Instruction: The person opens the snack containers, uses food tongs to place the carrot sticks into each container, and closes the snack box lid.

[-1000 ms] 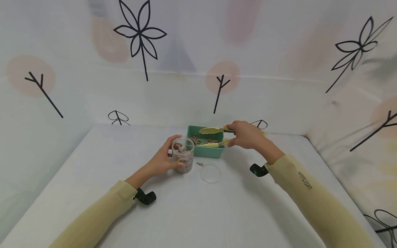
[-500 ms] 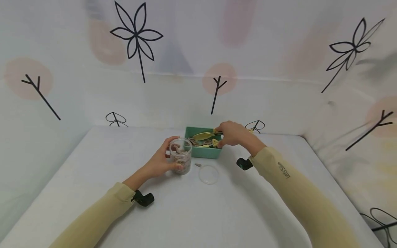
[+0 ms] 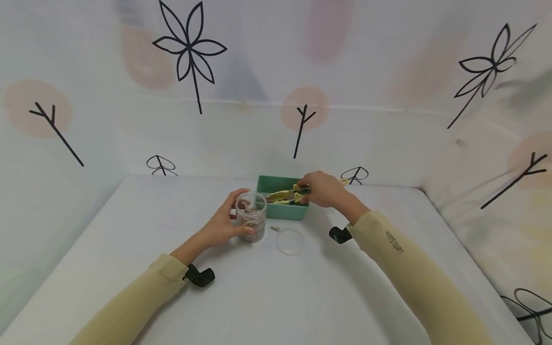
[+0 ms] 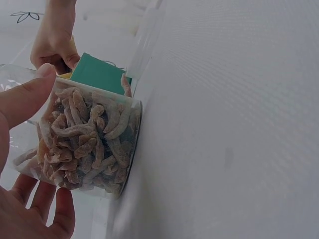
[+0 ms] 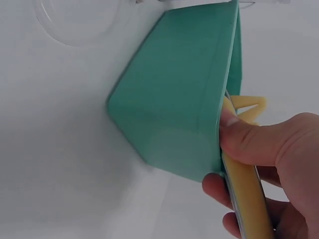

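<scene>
Head view: yellow plastic tongs (image 3: 282,195) are pinched by the right hand (image 3: 321,189) inside the green rectangular plastic box (image 3: 281,211) near the table's far edge. Touching its left wall, the clear snack-filled jar (image 3: 251,216) is gripped by the left hand (image 3: 222,223); a round clear lid (image 3: 289,242) lies just nearer.

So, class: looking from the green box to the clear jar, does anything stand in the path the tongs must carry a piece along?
Nothing visible does. The jar stands open just left of the green box, held by the left hand. Its lid lies in front, off the path. The right hand holds the tongs over the box.
</scene>
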The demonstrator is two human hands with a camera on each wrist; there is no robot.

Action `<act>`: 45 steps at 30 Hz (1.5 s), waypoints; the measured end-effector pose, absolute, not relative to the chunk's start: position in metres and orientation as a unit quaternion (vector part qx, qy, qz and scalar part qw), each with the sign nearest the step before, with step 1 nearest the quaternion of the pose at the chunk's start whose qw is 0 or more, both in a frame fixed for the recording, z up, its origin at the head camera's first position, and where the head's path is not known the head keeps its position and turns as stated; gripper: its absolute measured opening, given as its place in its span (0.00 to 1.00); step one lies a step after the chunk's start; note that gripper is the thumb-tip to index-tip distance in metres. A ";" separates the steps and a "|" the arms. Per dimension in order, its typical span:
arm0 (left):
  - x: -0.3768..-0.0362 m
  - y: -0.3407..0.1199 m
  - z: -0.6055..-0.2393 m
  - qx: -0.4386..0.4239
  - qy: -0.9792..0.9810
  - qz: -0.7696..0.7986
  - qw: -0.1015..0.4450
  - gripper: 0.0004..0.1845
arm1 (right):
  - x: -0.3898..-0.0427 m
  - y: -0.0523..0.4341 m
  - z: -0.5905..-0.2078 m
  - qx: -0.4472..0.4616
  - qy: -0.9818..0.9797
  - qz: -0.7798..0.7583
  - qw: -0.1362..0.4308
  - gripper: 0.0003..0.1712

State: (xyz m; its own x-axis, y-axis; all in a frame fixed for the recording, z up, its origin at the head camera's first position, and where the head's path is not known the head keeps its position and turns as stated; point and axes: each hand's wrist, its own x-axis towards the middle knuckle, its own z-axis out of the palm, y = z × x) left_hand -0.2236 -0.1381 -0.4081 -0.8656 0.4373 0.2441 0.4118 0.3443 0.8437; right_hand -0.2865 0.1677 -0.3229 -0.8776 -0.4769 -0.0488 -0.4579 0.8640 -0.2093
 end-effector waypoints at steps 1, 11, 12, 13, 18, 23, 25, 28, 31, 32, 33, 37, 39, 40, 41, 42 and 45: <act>-0.224 -0.138 -0.408 0.260 0.820 0.510 0.012 0.56 | -0.285 0.168 -0.323 -0.243 0.964 -0.096 0.045 0.26; -0.223 -0.139 -0.409 0.271 0.815 0.511 0.007 0.56 | -0.279 0.181 -0.314 -0.224 0.968 -0.112 0.013 0.27; -0.223 -0.139 -0.409 0.272 0.816 0.510 0.006 0.56 | -0.279 0.184 -0.312 -0.223 0.968 -0.113 0.010 0.26; -0.223 -0.139 -0.409 0.273 0.816 0.509 0.005 0.56 | -0.278 0.186 -0.311 -0.219 0.969 -0.117 0.008 0.26; -0.224 -0.140 -0.409 0.270 0.818 0.507 0.007 0.56 | -0.275 0.197 -0.305 -0.211 0.969 -0.129 -0.005 0.25; -0.224 -0.140 -0.408 0.273 0.817 0.508 0.007 0.56 | -0.275 0.206 -0.303 -0.212 0.967 -0.142 -0.015 0.25; -0.224 -0.140 -0.408 0.274 0.817 0.508 0.005 0.56 | -0.275 0.208 -0.303 -0.213 0.966 -0.145 -0.019 0.25; -0.223 -0.140 -0.408 0.272 0.817 0.508 0.006 0.56 | -0.275 0.211 -0.303 -0.215 0.964 -0.156 -0.022 0.25; -0.224 -0.139 -0.408 0.270 0.818 0.507 0.007 0.56 | -0.273 0.212 -0.301 -0.210 0.961 -0.180 -0.017 0.26; -0.224 -0.139 -0.408 0.270 0.818 0.508 0.007 0.56 | -0.273 0.212 -0.300 -0.207 0.959 -0.191 -0.013 0.26; -0.224 -0.139 -0.408 0.269 0.818 0.508 0.008 0.56 | -0.273 0.212 -0.300 -0.203 0.958 -0.202 -0.009 0.26; -0.224 -0.138 -0.407 0.265 0.817 0.512 0.012 0.56 | -0.273 0.213 -0.297 -0.189 0.954 -0.233 0.006 0.27; -0.224 -0.138 -0.407 0.263 0.817 0.513 0.014 0.56 | -0.273 0.214 -0.296 -0.188 0.951 -0.245 0.008 0.27; -0.224 -0.138 -0.407 0.263 0.817 0.513 0.015 0.56 | -0.273 0.214 -0.295 -0.188 0.950 -0.249 0.006 0.27; -0.224 -0.138 -0.407 0.263 0.817 0.513 0.015 0.56 | -0.273 0.215 -0.294 -0.191 0.948 -0.255 0.004 0.27; -0.224 -0.138 -0.407 0.263 0.817 0.513 0.014 0.56 | -0.272 0.215 -0.292 -0.195 0.946 -0.260 0.000 0.26; -0.223 -0.138 -0.407 0.262 0.819 0.510 0.014 0.55 | -0.269 0.215 -0.286 -0.208 0.939 -0.273 -0.015 0.26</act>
State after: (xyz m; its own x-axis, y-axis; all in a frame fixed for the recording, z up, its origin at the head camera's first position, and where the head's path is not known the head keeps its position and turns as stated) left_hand -0.2234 -0.1384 -0.4066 -0.8624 0.4438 0.2437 0.4142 0.3416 0.8436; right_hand -0.2691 0.2153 -0.2861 -0.9134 -0.3818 0.1410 -0.3980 0.7651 -0.5062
